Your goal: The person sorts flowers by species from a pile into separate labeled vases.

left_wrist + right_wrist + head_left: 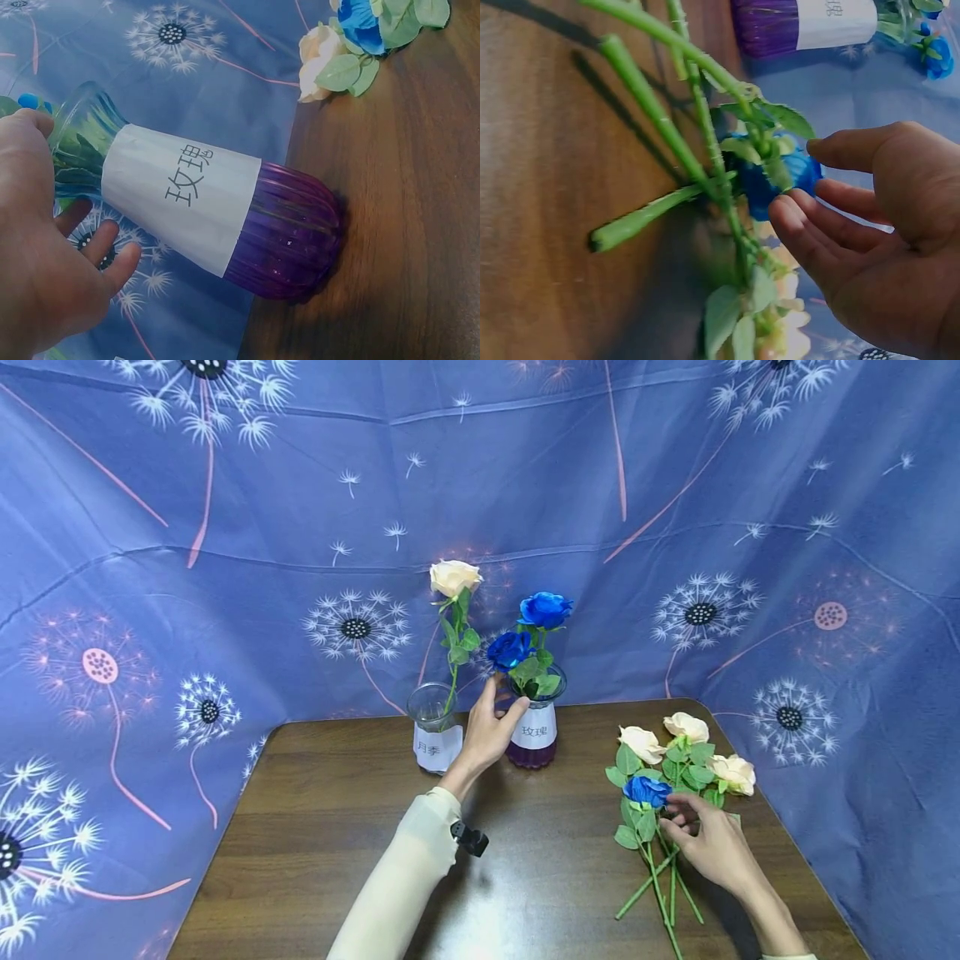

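My left hand [491,731] is at the neck of a purple glass vase [300,232], its fingers loosely spread beside the rim. A white paper label [180,191] wraps this vase, and two blue roses [545,609] stand in it. On the right, my right hand [708,839] reaches to a loose blue rose [647,791] lying on the table; thumb and fingers are apart at the edge of its bloom. In the right wrist view, the rose's green stem [705,127] crosses other stems. Cream roses [686,727] lie just behind it.
Left of the purple vase stands a clear glass vase [432,706] with a white label and one cream rose [455,578]. The brown wooden table [330,827] backs onto a blue dandelion-patterned cloth [480,485]. Several stems point toward the table's front.
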`<action>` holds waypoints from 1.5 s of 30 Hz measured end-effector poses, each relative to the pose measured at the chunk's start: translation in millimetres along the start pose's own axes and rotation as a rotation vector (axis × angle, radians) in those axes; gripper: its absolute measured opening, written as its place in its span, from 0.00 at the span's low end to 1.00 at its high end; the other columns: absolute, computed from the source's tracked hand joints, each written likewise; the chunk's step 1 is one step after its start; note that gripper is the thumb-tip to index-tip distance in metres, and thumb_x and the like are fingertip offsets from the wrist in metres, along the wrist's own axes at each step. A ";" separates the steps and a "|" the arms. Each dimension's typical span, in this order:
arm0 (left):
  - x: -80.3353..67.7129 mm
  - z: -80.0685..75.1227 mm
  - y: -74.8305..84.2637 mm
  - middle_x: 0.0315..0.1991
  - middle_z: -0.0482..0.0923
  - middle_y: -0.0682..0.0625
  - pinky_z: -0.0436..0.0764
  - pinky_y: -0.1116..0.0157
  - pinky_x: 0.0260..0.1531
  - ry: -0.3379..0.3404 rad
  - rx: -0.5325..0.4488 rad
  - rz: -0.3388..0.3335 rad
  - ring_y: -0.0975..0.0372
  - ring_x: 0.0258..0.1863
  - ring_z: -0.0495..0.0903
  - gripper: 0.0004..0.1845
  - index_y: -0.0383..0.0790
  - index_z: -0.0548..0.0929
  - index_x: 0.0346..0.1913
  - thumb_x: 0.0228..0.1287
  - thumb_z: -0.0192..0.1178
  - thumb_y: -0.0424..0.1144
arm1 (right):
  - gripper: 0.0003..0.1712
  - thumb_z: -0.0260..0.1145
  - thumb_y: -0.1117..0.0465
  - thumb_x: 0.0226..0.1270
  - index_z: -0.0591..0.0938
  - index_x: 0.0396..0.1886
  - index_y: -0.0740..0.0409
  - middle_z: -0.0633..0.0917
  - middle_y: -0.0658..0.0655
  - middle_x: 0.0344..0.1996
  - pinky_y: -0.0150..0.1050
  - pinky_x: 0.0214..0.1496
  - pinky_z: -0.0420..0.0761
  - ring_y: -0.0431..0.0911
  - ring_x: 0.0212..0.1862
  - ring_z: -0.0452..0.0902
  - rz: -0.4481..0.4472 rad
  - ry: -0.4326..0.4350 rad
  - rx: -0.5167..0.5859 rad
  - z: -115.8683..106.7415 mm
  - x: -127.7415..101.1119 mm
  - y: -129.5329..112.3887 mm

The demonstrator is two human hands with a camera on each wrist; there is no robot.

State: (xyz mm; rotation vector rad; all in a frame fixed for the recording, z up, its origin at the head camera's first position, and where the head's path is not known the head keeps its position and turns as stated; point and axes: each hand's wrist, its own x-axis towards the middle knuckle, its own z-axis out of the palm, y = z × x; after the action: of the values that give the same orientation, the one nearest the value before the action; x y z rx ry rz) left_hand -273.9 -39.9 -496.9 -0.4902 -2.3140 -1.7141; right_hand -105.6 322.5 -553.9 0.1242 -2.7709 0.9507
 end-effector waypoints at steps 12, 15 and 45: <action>3.1 3.3 -12.3 0.72 0.85 0.39 0.91 0.57 0.60 0.005 0.016 0.022 0.47 0.70 0.88 0.38 0.46 0.69 0.86 0.82 0.62 0.60 | 0.21 0.83 0.66 0.66 0.88 0.56 0.68 0.93 0.53 0.38 0.29 0.35 0.83 0.24 0.33 0.79 0.034 -0.024 -0.022 20.6 -2.7 19.9; 4.6 3.3 -15.1 0.72 0.85 0.40 0.90 0.57 0.61 0.003 0.009 0.013 0.48 0.70 0.87 0.38 0.48 0.70 0.85 0.81 0.63 0.60 | 0.21 0.82 0.66 0.65 0.89 0.56 0.67 0.91 0.49 0.36 0.29 0.36 0.81 0.25 0.33 0.77 0.064 -0.048 -0.046 22.1 -0.5 20.1; -0.7 -1.8 9.1 0.74 0.83 0.37 0.88 0.44 0.68 -0.014 -0.017 -0.050 0.44 0.73 0.85 0.39 0.47 0.68 0.87 0.81 0.64 0.55 | 0.09 0.71 0.66 0.62 0.91 0.42 0.59 0.87 0.45 0.26 0.32 0.33 0.76 0.35 0.28 0.77 0.172 -0.149 -0.031 32.4 0.0 -6.5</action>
State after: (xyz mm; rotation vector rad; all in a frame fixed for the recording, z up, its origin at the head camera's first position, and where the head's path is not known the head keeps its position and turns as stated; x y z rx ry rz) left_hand -269.7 -39.4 -488.6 -0.4532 -2.3427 -1.7593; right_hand -110.1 297.4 -574.9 -0.0513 -2.9718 0.9747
